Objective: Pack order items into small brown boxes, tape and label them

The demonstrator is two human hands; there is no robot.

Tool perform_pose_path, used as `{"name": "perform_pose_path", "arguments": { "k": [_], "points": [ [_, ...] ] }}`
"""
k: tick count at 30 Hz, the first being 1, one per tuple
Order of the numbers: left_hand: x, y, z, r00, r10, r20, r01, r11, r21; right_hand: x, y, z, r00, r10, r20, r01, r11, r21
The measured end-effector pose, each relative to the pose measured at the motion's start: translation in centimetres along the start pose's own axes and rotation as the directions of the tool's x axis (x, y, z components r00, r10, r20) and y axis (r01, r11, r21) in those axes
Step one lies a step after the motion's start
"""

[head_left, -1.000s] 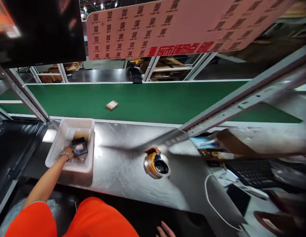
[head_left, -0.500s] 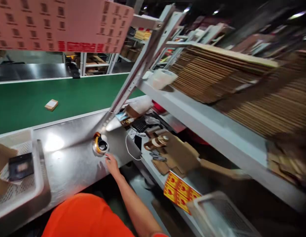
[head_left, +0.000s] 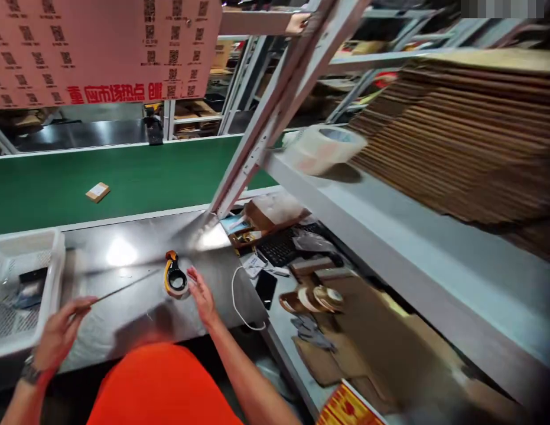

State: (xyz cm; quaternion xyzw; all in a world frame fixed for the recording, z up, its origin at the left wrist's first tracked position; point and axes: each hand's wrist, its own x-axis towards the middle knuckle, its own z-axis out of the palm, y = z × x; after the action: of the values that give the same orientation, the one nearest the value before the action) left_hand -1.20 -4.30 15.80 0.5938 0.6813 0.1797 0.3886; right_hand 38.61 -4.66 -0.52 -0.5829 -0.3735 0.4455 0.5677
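Observation:
My left hand (head_left: 64, 333), with a watch on the wrist, pinches a thin flat piece (head_left: 126, 286) over the metal table (head_left: 110, 327). The piece shows edge-on, so its kind is unclear. A tape dispenser (head_left: 169, 273) with an orange and black body lies on the table. Beside its roll is my right hand (head_left: 204, 298), fingers stretched out and apart from any grip; whether the fingertips touch it I cannot tell. At the left stands a white plastic basket (head_left: 57, 265) with a dark item (head_left: 31, 286) inside.
A green conveyor belt (head_left: 48, 186) carrying a small box (head_left: 97, 192) runs behind the table. A slanted metal post (head_left: 257, 147) rises at the table's corner. Right of it, a shelf (head_left: 390, 212) holds tape rolls (head_left: 321, 147) and stacked cardboard (head_left: 469, 141). Below lie a phone (head_left: 266, 289) and a keyboard (head_left: 277, 248).
My left hand has come into view with the thin piece. The brown cardboard no longer shows in the basket. My right hand stays by the dispenser, which now stands more upright in view.

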Motion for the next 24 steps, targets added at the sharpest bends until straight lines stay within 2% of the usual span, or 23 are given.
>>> {"name": "perform_pose_path", "arguments": {
  "k": [2,3,5,8,10,12,15,17,20,23,24],
  "points": [
    [-0.9,0.7,2.6,0.999,0.026,0.041,-0.024,0.999,-0.046,-0.9,-0.7,2.3,0.984,0.003,0.179,-0.020,0.995,0.094],
    [-0.9,1.0,4.0,0.998,0.037,0.054,-0.033,0.997,-0.068,-1.4,-0.9,3.3,0.975,0.013,0.223,-0.037,0.994,0.104],
    [-0.7,1.3,6.5,0.998,0.047,0.042,-0.041,0.992,-0.119,-1.9,-0.9,4.7,0.975,0.055,0.216,-0.073,0.994,0.076],
    [-0.2,0.7,8.5,0.999,0.007,-0.042,-0.016,0.972,-0.233,-2.3,0.1,6.0,0.977,0.145,0.157,-0.149,0.989,0.016],
    [0.0,-0.1,9.1,0.993,-0.065,-0.095,0.036,0.960,-0.279,-2.8,0.9,6.6,0.967,0.202,0.156,-0.205,0.979,0.002],
    [0.4,-0.8,9.5,0.982,-0.142,-0.127,0.100,0.953,-0.287,-3.7,1.5,7.1,0.959,0.210,0.190,-0.215,0.977,0.006],
    [1.4,-1.6,10.2,0.965,-0.215,-0.152,0.165,0.943,-0.287,-4.6,1.5,7.5,0.927,0.149,0.344,-0.177,0.983,0.052],
    [2.3,-1.9,10.5,0.971,-0.178,-0.161,0.128,0.952,-0.278,-4.4,1.1,7.6,0.880,0.113,0.461,-0.172,0.981,0.086],
    [3.6,-2.6,10.7,0.989,-0.069,-0.131,0.037,0.972,-0.231,-2.7,0.5,7.7,0.827,0.118,0.549,-0.185,0.980,0.067],
    [4.3,-3.8,11.0,0.992,-0.116,-0.055,0.113,0.992,-0.065,-1.6,0.9,8.3,0.769,0.175,0.614,-0.212,0.977,-0.012],
    [4.4,-4.3,11.2,0.992,-0.127,-0.018,0.127,0.992,0.007,-1.6,1.3,8.8,0.764,0.192,0.616,-0.217,0.975,-0.035]
  ]
}}
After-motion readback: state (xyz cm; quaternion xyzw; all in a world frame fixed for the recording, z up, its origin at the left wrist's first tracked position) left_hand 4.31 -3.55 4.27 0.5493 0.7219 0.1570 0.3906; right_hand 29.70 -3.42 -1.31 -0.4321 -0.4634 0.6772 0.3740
